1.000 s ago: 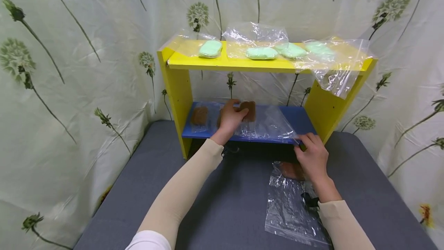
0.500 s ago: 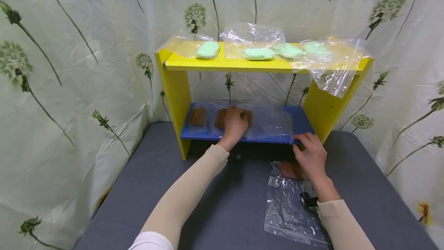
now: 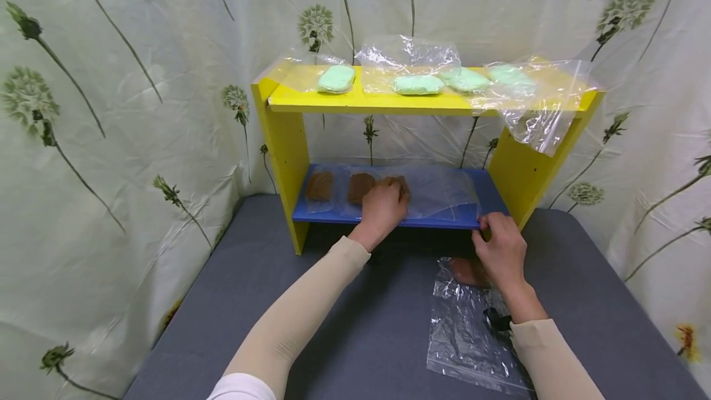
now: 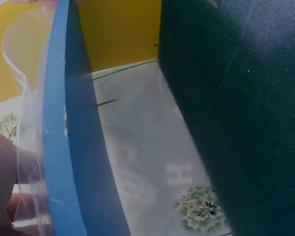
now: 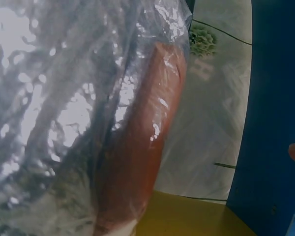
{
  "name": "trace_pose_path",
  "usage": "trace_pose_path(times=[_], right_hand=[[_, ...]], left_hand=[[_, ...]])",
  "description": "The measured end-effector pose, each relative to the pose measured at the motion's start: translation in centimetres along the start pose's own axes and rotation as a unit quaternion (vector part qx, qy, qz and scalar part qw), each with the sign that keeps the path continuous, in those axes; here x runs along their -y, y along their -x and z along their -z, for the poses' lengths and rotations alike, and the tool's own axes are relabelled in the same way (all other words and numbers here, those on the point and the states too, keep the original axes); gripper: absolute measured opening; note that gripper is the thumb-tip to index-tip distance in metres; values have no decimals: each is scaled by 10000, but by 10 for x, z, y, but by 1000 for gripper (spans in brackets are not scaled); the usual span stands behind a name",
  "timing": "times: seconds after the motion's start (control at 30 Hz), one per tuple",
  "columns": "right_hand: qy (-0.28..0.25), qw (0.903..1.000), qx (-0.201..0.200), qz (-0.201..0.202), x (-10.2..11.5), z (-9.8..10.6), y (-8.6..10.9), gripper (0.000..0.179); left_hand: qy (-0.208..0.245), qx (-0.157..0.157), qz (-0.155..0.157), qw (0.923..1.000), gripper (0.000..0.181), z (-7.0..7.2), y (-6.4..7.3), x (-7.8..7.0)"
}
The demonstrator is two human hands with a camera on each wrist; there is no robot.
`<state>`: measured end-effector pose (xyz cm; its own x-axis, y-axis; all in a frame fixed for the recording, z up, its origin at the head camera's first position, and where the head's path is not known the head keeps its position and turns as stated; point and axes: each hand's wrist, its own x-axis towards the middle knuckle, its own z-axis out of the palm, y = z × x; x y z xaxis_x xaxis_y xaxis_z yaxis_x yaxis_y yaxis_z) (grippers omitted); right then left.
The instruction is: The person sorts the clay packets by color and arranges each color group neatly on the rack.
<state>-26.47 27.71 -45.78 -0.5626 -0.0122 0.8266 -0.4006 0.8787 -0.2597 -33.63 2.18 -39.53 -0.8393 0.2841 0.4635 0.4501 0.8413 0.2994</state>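
Note:
Brown blocks in clear zip bags lie on the blue lower shelf (image 3: 439, 222). The leftmost block (image 3: 320, 186) lies apart from my hands; a second brown block (image 3: 361, 187) is just left of my left hand (image 3: 383, 208). That hand's curled fingers grip a third bagged block, mostly hidden beneath them. Its clear bag (image 3: 441, 190) stretches flat to the right. At the shelf's front right edge, my right hand (image 3: 502, 245) pinches the bag's corner. Under my right wrist, another zip bag (image 3: 463, 332) with a reddish-brown block (image 3: 468, 271) lies on the dark table, close up in the right wrist view.
The yellow upper shelf (image 3: 361, 104) carries several pale green packets (image 3: 336, 78) in clear bags. One bag (image 3: 541, 131) hangs over its front right edge. Yellow side panels (image 3: 282, 171) enclose the lower shelf. A flower-print curtain (image 3: 139, 141) surrounds the dark table (image 3: 222, 301).
My left hand has shifted right, from between the second and third blocks onto the third, uncovering the second. The bag now lies flatter. My right hand has stayed at the shelf edge.

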Motion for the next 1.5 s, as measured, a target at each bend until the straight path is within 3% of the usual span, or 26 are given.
trace_pose_path(times=[0.3,0.6,0.83,0.97,1.1,1.33,1.43,1.5], right_hand=[[-87,9997,-94,200,-4,0,1,22],[-171,9998,-29,136,-4,3,1,19],[-351,9990,200,187,-5,6,2,19],[-349,9977,530,243,-2,11,0,15],[-230,9959,848,228,5,21,-2,14],[-266,9964,726,357,17,37,-1,14],[-238,9933,1022,487,18,39,5,16],[-196,9881,1454,470,17,40,11,17]], left_hand=[[-55,44,-188,9998,33,-2,4,-2],[-75,163,-185,9997,36,-2,5,-4],[362,63,-337,9988,28,11,8,2],[572,-376,-503,9964,26,28,16,9],[723,-1208,-653,9879,27,47,26,18],[1083,-2750,-701,9528,22,77,42,42],[1263,-3235,-621,9357,20,86,50,53],[1337,-3567,-566,9229,19,88,57,60]])
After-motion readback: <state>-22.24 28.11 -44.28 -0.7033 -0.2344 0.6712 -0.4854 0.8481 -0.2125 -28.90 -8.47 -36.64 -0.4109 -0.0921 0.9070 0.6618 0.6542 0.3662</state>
